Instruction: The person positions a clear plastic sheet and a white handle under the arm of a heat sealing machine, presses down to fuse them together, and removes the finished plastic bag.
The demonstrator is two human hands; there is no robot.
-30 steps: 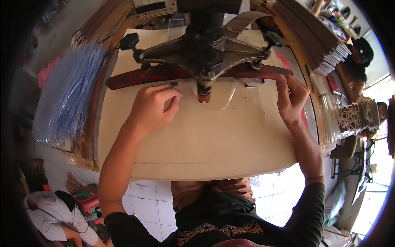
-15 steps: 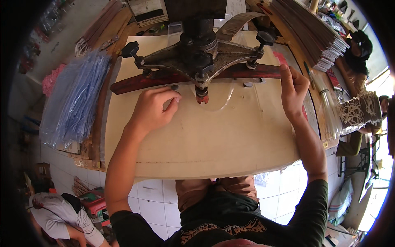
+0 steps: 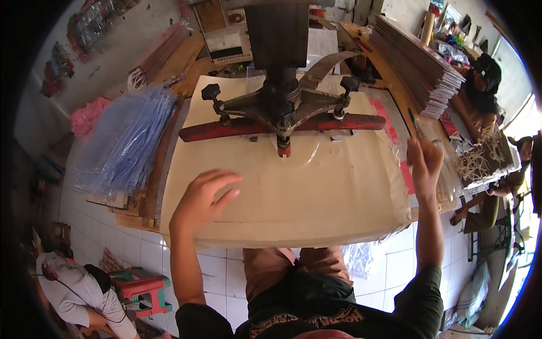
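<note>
My left hand hovers over the left part of a cream sheet, its thumb and fingers apart and holding nothing. Past the sheet's right edge, my right hand is raised with its fingers curled in; whether anything is pinched there is hidden. A press with a dark metal three-armed head stands over the sheet, carrying a long red bar. Under the bar, clear plastic with a curved edge shows. Close to the bar lie a small dark piece and a small metal piece.
Blue-tinted clear plastic sleeves are piled on the left, beside a pink bundle. Stacked brown bags and white cords lie right. Other people are at lower left and far right. A red-green stool stands lower left.
My left hand has drawn back from the dark piece by the bar toward me. My right hand has left the bar's right end and moved outward. The whole view has shifted.
</note>
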